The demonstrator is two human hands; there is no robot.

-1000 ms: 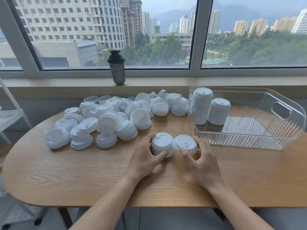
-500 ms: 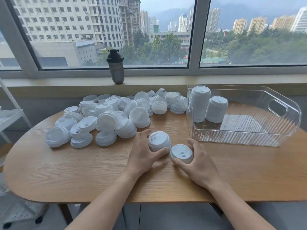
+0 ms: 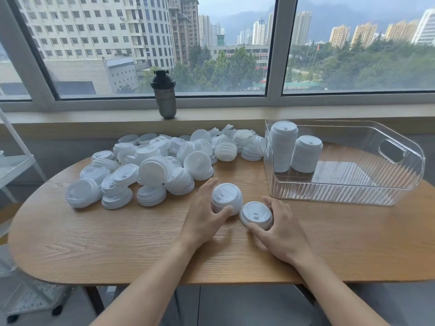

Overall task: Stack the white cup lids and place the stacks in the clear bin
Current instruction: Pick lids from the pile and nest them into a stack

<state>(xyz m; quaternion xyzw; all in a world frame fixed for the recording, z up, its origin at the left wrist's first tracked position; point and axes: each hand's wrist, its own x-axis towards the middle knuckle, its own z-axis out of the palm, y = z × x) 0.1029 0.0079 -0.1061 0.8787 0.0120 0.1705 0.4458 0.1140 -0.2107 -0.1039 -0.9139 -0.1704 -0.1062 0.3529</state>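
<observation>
A short stack of white lids (image 3: 226, 199) stands on the wooden table (image 3: 122, 243) near its front edge, and the left hand (image 3: 204, 216) curls round it, thumb on the near side and fingers wrapped over the far side. Just to its right, touching or nearly so, lies a flatter stack of lids (image 3: 256, 214), tilted a little toward the viewer; the right hand (image 3: 280, 234) pinches it between the thumb at the near rim and the fingers at the far rim.

Behind and to the left spreads the loose heap of lids (image 3: 160, 168), some lying singly, some in small leaning piles, reaching back toward the wall. To the right of both hands sits the clear bin (image 3: 353, 194), ribbed along its walls with a cut-out handle at the far end. In its left rear corner stand two finished columns of lids, a taller stack (image 3: 283, 149) and a shorter stack (image 3: 305, 153), side by side and upright.

On the windowsill (image 3: 94, 118) beyond the heap stands a dark shaker bottle (image 3: 166, 97). A white metal rack (image 3: 14, 165) shows at the far left edge.
</observation>
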